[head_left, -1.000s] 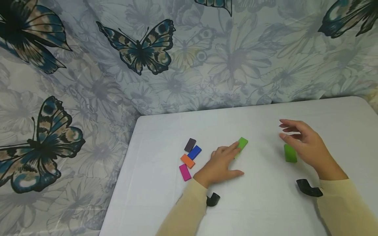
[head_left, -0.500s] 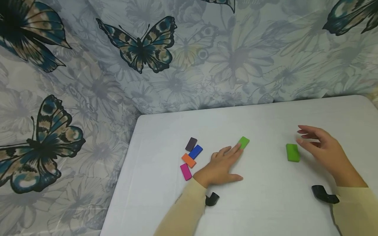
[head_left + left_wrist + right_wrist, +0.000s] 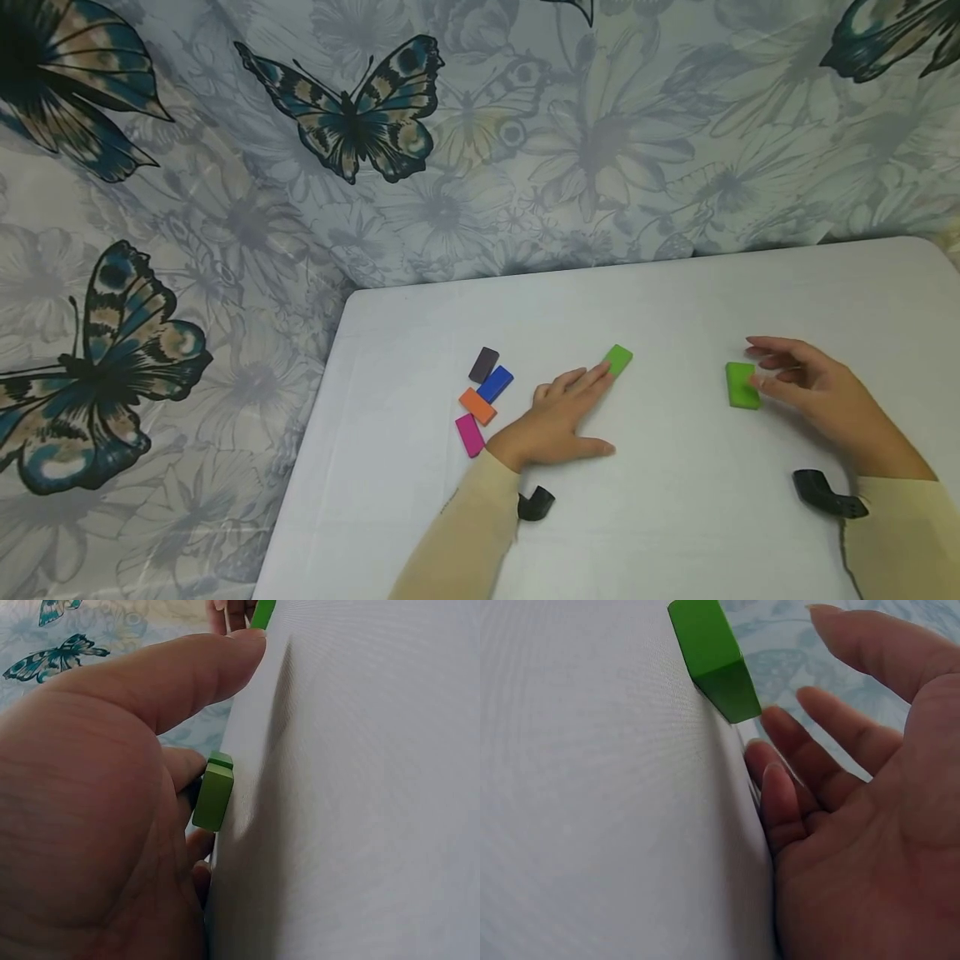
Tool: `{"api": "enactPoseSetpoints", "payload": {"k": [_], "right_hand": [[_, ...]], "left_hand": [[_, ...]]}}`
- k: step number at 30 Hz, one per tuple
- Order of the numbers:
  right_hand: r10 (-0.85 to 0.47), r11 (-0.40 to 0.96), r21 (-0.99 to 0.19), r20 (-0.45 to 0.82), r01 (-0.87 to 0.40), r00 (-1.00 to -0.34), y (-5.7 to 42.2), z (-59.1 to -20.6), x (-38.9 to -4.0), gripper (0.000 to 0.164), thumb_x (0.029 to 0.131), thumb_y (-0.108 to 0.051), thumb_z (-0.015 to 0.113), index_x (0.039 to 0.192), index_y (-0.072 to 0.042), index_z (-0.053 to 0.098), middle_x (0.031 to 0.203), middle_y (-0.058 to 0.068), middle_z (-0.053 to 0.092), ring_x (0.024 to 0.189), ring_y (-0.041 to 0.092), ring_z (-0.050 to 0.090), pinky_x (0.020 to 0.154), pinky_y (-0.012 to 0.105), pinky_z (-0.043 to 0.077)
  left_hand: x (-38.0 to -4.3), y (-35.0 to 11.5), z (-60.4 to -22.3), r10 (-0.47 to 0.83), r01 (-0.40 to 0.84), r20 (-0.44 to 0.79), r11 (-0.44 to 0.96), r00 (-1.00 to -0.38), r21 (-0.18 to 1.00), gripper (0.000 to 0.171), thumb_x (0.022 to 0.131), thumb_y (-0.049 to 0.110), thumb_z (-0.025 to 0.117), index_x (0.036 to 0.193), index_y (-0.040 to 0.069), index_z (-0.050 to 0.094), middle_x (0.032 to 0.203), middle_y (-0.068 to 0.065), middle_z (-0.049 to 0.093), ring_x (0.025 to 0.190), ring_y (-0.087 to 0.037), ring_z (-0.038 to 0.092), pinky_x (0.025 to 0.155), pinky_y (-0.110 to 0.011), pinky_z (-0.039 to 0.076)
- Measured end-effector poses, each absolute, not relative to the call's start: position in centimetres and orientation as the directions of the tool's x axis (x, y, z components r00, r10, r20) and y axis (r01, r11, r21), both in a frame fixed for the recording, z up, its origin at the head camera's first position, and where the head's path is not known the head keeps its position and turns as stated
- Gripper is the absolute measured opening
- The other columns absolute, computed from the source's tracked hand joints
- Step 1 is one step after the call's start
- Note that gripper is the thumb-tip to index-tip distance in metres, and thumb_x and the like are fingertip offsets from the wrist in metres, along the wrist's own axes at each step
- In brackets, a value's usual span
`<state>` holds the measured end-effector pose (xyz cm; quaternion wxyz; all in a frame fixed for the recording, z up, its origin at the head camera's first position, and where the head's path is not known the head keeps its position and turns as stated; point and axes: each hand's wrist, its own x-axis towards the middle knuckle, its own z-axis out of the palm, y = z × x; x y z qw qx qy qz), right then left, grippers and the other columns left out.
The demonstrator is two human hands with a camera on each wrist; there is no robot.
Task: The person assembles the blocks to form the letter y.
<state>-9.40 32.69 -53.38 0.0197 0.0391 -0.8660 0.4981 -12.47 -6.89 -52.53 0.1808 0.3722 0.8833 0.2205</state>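
Observation:
My left hand [image 3: 558,421] lies flat over the white table with its fingers straight and thumb spread. Its fingertips touch a bright green block [image 3: 618,359], partly covered by them in the head view. In the left wrist view, a green block [image 3: 214,796] shows beneath the fingers with a second green end [image 3: 220,758] just behind it. My right hand [image 3: 828,400] hovers beside another green block [image 3: 741,386], thumb and fingers apart and loosely bent. In the right wrist view nothing is between those fingers, and this green block [image 3: 714,660] stands just past the fingertips.
Left of my left hand lie a dark grey block [image 3: 483,365], a blue block [image 3: 495,384], an orange block [image 3: 477,407] and a magenta block [image 3: 470,435], close together. The white table [image 3: 637,533] ends at a butterfly-patterned cloth [image 3: 600,150] behind and to the left.
My right hand first drew back to the right, away from its green block, then came slightly left again to its edge. The left hand stays nearly still, its fingers on the green block.

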Motion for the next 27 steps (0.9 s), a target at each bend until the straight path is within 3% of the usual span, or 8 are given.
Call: {"api": "enactPoseSetpoints", "payload": {"k": [19, 27], "right_hand": [[-0.145, 0.517, -0.844, 0.075, -0.140, -0.987, 32.52, -53.40, -9.56, 0.059, 0.096, -0.008, 0.084, 0.150, -0.003, 0.060, 0.140, -0.020, 0.057, 0.115, -0.001, 0.052, 0.091, 0.009, 0.035], [-0.238, 0.532, -0.820, 0.092, -0.209, -0.967, 32.46, -53.40, -9.56, 0.073, 0.087, -0.003, 0.091, 0.152, -0.002, 0.057, 0.144, -0.012, 0.051, 0.119, -0.003, 0.046, 0.097, 0.007, 0.028]], "left_hand": [[-12.40, -6.91, -52.23, 0.737, 0.573, -0.160, 0.625, -0.656, 0.530, 0.100, 0.103, 0.053, 0.072, 0.177, 0.025, 0.012, 0.179, 0.022, -0.007, 0.163, -0.012, 0.002, 0.115, -0.038, 0.024], [-12.47, -6.93, -52.33, 0.740, 0.578, -0.157, 0.622, -0.653, 0.528, 0.100, 0.103, 0.053, 0.071, 0.177, 0.024, 0.012, 0.179, 0.021, -0.007, 0.163, -0.012, 0.002, 0.115, -0.038, 0.023]]}}
